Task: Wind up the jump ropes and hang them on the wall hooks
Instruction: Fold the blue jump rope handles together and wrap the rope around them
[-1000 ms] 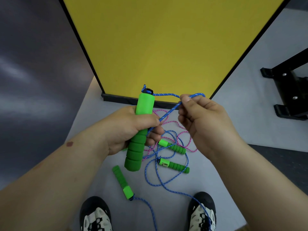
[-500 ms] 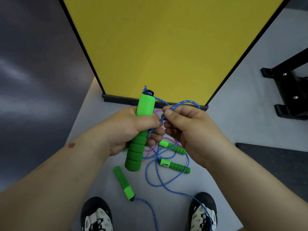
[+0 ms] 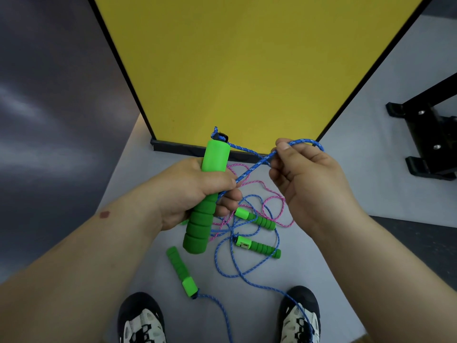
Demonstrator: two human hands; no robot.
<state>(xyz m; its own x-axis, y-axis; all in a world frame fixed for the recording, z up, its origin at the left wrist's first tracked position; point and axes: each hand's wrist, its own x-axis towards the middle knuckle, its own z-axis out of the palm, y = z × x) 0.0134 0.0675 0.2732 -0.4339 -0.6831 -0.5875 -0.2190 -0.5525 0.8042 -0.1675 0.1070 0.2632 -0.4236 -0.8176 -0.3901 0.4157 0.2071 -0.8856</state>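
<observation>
Directly ahead, a big yellow panel (image 3: pixel 247 65) with a black frame stands upright on the pale grey floor (image 3: pixel 351 179), filling most of the view. To the right, the black feet of a metal stand (image 3: pixel 430 134) rest on that floor. Two black-and-white shoes (image 3: pixel 141 320) show at the bottom edge, one on each side.

Between the shoes and the panel lies a loose tangle: a pink rope (image 3: pixel 269 196) and coils of the blue rope (image 3: pixel 249 167), with three green handles (image 3: pixel 181 273) scattered among them, all on the floor.

The left hand (image 3: pixel 188 191) grips a fourth, thick green foam handle (image 3: pixel 206 191) held nearly upright above the tangle, fingers wrapped round its middle. From the black cap at the handle's top the blue rope runs to the right hand (image 3: pixel 306 179), bends there in a loop, and comes back down to the left hand, where the thumb presses it against the handle. The right hand pinches that loop between thumb and forefinger, the other fingers curled. Below the hands, the blue rope trails down over the right shoe.
</observation>
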